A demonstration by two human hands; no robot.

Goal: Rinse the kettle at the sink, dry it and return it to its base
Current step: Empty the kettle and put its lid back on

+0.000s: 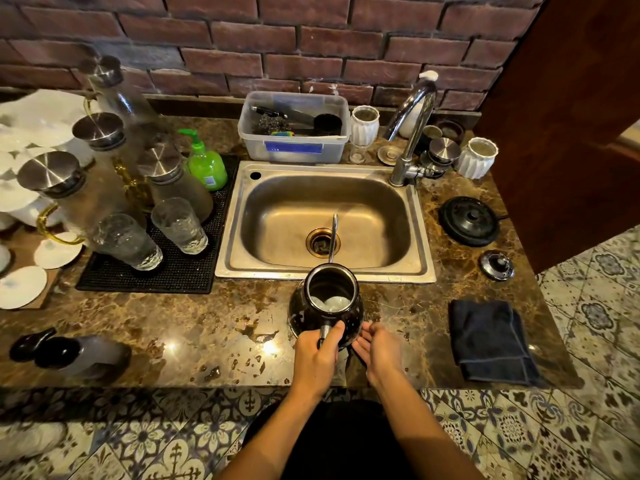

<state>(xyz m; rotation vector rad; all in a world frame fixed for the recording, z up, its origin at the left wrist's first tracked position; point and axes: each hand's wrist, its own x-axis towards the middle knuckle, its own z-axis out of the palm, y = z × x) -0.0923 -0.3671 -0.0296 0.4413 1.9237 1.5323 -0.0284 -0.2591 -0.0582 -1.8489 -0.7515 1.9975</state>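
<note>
While my left hand [317, 356] grips the gooseneck kettle [325, 301] by its handle, right hand [379, 353] straight-fingered just beside it, sink [325, 273] ahead of both.

A red-brown brick wall [311, 39] rises behind the far edge of a glossy brown marbled worktop [173, 327], a dark wooden panel [571, 98] stands at its right end, and patterned tiles cover the floor [519, 431].

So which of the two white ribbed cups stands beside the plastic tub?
The white ribbed cup left of the faucet, at the right end of the plastic tub. The other white cup stands right of the faucet.
</note>
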